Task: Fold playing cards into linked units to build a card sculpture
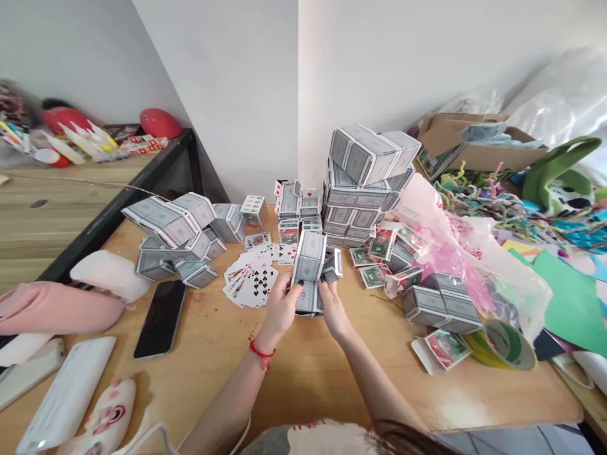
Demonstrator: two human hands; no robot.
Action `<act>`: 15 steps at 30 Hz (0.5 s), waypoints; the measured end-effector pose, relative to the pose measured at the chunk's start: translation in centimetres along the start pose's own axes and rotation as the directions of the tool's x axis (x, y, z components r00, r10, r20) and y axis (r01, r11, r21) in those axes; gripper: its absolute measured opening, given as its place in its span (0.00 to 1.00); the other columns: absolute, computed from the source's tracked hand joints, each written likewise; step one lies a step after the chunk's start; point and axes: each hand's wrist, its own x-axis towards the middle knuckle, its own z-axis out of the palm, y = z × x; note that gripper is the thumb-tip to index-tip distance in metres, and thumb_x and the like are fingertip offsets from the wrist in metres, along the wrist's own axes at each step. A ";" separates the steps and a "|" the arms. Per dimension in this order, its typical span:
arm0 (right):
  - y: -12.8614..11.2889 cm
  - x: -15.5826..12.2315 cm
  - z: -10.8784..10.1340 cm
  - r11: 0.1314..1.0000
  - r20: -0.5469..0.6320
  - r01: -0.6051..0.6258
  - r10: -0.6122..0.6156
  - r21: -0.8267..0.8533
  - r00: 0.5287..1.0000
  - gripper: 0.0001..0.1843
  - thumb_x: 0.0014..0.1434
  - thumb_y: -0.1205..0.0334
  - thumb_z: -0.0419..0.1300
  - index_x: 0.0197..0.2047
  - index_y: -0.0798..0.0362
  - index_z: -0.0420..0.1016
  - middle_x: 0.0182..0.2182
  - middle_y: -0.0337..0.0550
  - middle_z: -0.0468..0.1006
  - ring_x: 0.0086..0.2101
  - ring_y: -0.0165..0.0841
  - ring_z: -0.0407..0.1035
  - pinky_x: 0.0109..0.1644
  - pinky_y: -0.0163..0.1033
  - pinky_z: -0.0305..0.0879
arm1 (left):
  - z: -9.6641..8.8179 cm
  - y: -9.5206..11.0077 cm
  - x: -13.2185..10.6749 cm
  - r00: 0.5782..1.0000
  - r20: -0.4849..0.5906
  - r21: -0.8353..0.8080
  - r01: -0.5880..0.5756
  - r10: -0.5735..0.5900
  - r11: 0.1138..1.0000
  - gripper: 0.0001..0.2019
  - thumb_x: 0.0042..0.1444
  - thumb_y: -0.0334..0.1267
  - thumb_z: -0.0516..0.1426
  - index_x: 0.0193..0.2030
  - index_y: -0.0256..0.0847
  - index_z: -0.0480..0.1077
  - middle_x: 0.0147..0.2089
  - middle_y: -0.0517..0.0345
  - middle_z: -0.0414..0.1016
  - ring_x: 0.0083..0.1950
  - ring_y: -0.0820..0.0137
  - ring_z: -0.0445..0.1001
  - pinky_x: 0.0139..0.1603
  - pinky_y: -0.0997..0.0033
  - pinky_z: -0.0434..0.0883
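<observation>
While the left hand (283, 302) grips the left edge of a folded card piece (310, 256) with its thumb laid over the face, the right hand (333, 308) pinches the opposite edge, so both are clamped on it. The card piece is in front of the tall stack (355, 191) and a little to that stack's left. Its long axis runs away from the torso, the far end pointing toward the wall behind the tall stack. A smaller folded piece (334, 264) shows by the right thumb; whether the two are joined, I cannot tell.

By its look, the held piece is only part made. Loose cards (258, 283), fanned out to the front left of the tall stack, lie flat and seem unused so far. Done, as far as one can judge, are the blocks in the tall stack, a cluster of blocks (177, 218) well to its left, and a block pair (441, 303) to its front right.
</observation>
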 end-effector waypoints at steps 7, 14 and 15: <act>0.0 0.0 -0.5 0.999 0.078 0.049 -0.048 -0.015 0.996 0.31 0.56 0.43 0.48 0.59 0.47 0.56 0.56 0.39 0.62 0.58 0.34 0.51 0.62 0.43 0.44 | 0.1 0.0 0.2 0.999 0.018 -0.029 0.047 -0.047 0.998 0.11 0.49 0.37 0.52 0.39 0.38 0.68 0.33 0.58 0.71 0.35 0.69 0.68 0.33 0.74 0.65; -0.2 -0.2 -0.6 0.998 0.115 0.022 -0.029 0.064 0.993 0.29 0.54 0.43 0.51 0.55 0.48 0.62 0.53 0.42 0.67 0.56 0.35 0.55 0.61 0.46 0.48 | 0.1 0.1 0.3 0.997 0.029 -0.061 0.068 -0.066 0.996 0.10 0.48 0.38 0.53 0.38 0.39 0.68 0.34 0.59 0.71 0.35 0.70 0.67 0.33 0.75 0.64; -0.4 -0.4 -0.6 0.994 0.115 -0.020 0.007 0.110 0.993 0.28 0.53 0.44 0.53 0.54 0.49 0.63 0.51 0.42 0.68 0.55 0.37 0.57 0.58 0.48 0.53 | 0.1 0.2 0.4 0.998 0.018 -0.058 0.062 -0.061 0.996 0.09 0.48 0.38 0.53 0.36 0.38 0.68 0.34 0.59 0.71 0.34 0.71 0.67 0.32 0.75 0.63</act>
